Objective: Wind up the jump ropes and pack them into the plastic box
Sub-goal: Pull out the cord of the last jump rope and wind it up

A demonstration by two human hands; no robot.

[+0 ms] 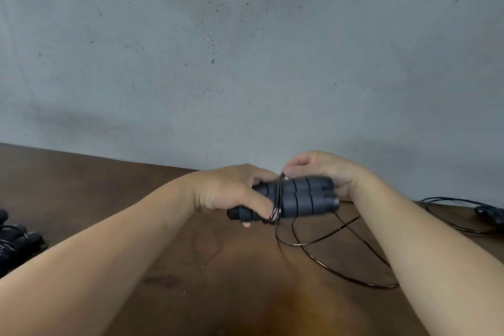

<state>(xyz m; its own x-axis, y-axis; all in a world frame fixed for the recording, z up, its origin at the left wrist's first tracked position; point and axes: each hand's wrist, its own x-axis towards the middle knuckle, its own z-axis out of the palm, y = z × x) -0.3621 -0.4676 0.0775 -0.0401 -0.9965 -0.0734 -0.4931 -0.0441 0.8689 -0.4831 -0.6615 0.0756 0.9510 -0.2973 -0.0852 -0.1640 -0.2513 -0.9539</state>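
Observation:
Two dark grey jump rope handles (300,198) lie side by side, held above the brown table (191,294). My left hand (231,191) grips their left end. My right hand (324,169) holds the right end from above and pinches the thin black cord (278,199), which wraps a few turns around the middle of the handles. The loose rest of the cord (341,267) lies in loops on the table below my right forearm. The plastic box is out of view.
Wound dark jump ropes (16,240) lie at the left edge of the table. Another jump rope (488,213) with loose cord lies at the far right. A grey concrete wall (245,49) rises behind the table.

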